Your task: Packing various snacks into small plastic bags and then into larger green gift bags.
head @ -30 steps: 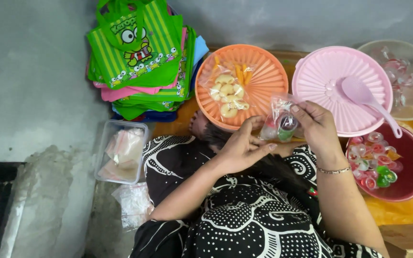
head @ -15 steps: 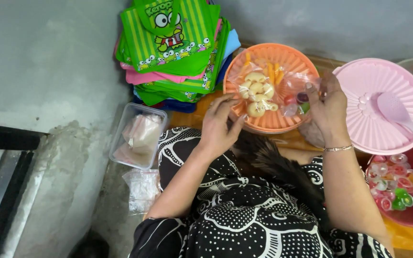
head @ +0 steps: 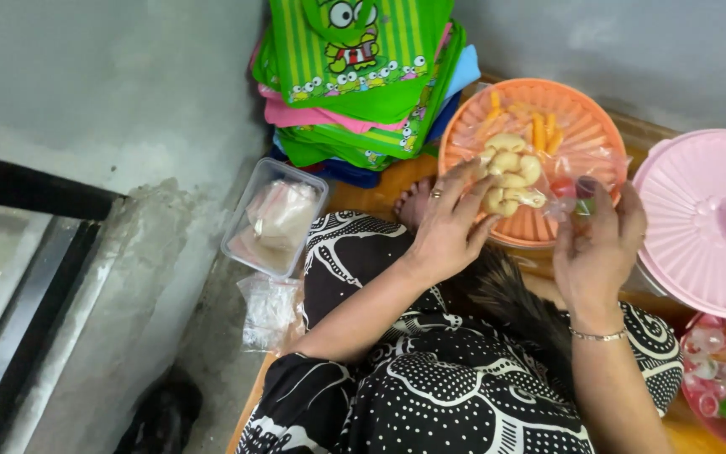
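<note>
Head view, looking down: a person in a black-and-white patterned dress (head: 430, 395) sits against a grey wall (head: 111, 92), and the dress fills the lower middle. Above it a stack of cloth bags (head: 363, 84), green striped on top with a cartoon frog print and pink and blue ones underneath, leans in the corner. To the right sits a round orange tray (head: 565, 118) holding pale round snacks (head: 510, 168) and orange sticks (head: 539, 130). Further right is a pink ribbed lid (head: 699, 227), and below it a red basin (head: 716, 429) of small clear jelly cups with red and green tops, cut off by the edge. Left of the dress a clear plastic box (head: 275, 223) holds pinkish packets, and a crumpled clear bag (head: 270, 311) lies just below it.

The left hand (head: 447, 227), with a ring on one finger, reaches over the tray's near rim, its fingers loosely curled and touching the pale snacks. The right hand (head: 598, 244), a thin bracelet at the wrist, is closed on a small clear packet (head: 577, 193) with red and dark bits inside, held over the tray's right edge. The two hands are near each other but apart.
</note>
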